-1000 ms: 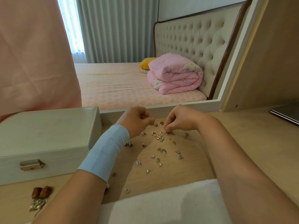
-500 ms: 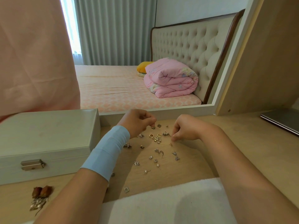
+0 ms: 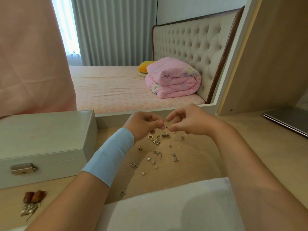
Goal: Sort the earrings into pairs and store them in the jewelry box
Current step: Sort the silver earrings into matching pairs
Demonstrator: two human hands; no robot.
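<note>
Nearest you, a white towel (image 3: pixel 166 207) is lying at the table (image 3: pixel 276 147) edge. Beyond it the earrings (image 3: pixel 157 153) are lying scattered on the wood, just right of the closed jewelry box (image 3: pixel 46 140). Over their far end, your left hand (image 3: pixel 145 125) is pinching thumb to forefinger; whether on an earring, I cannot tell. Your right hand (image 3: pixel 188 121) is hovering close beside it, thumb and forefinger parted.

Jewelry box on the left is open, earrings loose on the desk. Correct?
Not quite. The head view shows the jewelry box closed, lid down, clasp at the front. It is on the left, and the earrings lie loose on the desk.
</note>
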